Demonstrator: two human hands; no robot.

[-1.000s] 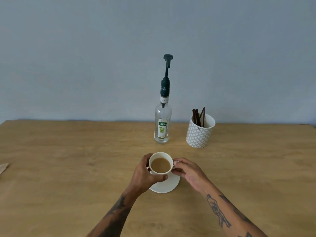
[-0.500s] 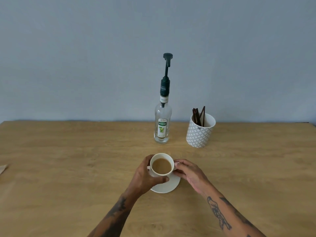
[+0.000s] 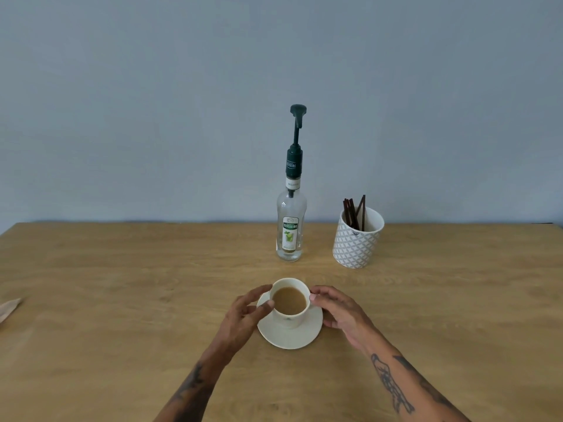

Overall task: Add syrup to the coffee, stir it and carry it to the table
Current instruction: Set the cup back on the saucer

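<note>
Cup (image 3: 289, 312) of milky coffee (image 3: 288, 300)

A plain, matte blue-grey wall (image 3: 152, 102) fills the upper half of the view. A light wooden tabletop (image 3: 106, 330) with visible grain abuts it and spans the full width. Illumination is soft and even.

Left hand (image 3: 243, 315) at 9 o'clock of frame centre-bottom, fingers loosely curled, thumb out. Right hand (image 3: 341, 312) at 3 o'clock, fingers curved, palm down. Both tattooed forearms angle in from 6 o'clock.
</note>
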